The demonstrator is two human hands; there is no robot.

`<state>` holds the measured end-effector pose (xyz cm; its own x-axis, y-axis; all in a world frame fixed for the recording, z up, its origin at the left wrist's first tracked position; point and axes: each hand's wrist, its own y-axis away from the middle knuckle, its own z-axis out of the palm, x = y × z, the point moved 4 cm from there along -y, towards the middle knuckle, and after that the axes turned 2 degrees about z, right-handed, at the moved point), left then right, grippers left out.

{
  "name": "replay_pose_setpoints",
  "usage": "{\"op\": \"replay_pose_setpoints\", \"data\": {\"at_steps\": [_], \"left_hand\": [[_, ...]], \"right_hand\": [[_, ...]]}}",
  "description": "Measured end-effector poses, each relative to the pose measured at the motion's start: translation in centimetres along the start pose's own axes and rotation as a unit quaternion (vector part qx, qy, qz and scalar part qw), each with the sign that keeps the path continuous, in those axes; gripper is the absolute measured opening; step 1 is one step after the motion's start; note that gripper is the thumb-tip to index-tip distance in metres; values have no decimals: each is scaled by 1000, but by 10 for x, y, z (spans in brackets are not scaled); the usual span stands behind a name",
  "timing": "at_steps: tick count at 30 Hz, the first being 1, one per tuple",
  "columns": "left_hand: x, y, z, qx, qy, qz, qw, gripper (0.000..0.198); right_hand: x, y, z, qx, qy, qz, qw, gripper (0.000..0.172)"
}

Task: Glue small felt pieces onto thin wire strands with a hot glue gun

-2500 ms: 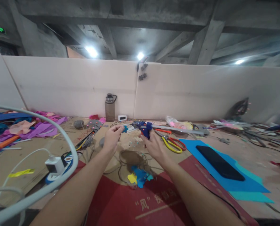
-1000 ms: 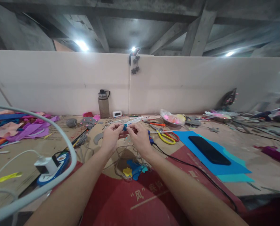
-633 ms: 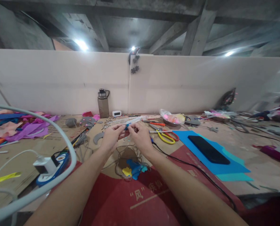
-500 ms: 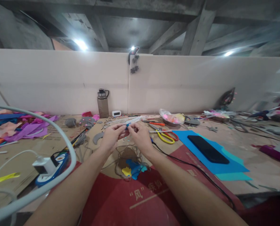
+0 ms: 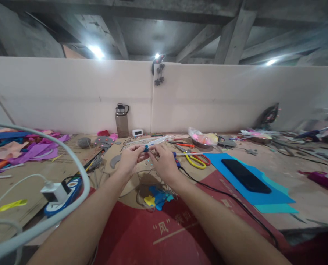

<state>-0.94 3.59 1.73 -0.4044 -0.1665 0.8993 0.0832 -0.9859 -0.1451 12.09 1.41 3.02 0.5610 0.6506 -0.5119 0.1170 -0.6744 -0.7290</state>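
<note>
A scrap pile [image 5: 28,149] lies at the bench's [image 5: 34,198] left edge, behind a white cable [image 5: 79,165] and a charger [image 5: 53,191]; the bare board around them leaves room. The bottle [image 5: 121,121] stands at the back edge against the wall, its contents too dark to tell. My left hand [image 5: 129,161] and right hand [image 5: 164,164] meet over the middle, both sets of fingertips pinched on 1 blue piece [image 5: 146,148]. Felt cut-outs [image 5: 157,197] lie under my wrists. Further right are scissors [image 5: 194,161], a bag [image 5: 202,138] of pink and yellow bits, and a phone [image 5: 245,176] on a blue sheet [image 5: 277,197] near the front edge.
</note>
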Motion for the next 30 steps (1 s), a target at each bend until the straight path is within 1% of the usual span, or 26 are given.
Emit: {"op": "replay_pose_setpoints", "data": {"at_steps": [2, 6, 11, 19, 24, 30], "left_hand": [[0, -1, -1, 3, -10, 3, 1000, 22], [-2, 0, -1, 0, -33, 2, 999, 22], [-1, 4, 2, -4, -69, 6, 998, 24], [2, 8, 7, -34, -113, 15, 993, 26], [4, 9, 7, -47, -138, 19, 989, 27], [2, 4, 5, -63, -154, 28, 986, 27]], "right_hand": [[0, 0, 0, 2, 3, -2, 1000, 18], [0, -3, -3, 15, -2, -4, 1000, 11], [1, -7, -9, 30, -2, 14, 999, 10], [1, -10, -12, 37, 11, 33, 999, 10], [2, -10, -12, 34, 6, 38, 999, 10], [2, -11, -13, 14, 4, 57, 998, 9]]}}
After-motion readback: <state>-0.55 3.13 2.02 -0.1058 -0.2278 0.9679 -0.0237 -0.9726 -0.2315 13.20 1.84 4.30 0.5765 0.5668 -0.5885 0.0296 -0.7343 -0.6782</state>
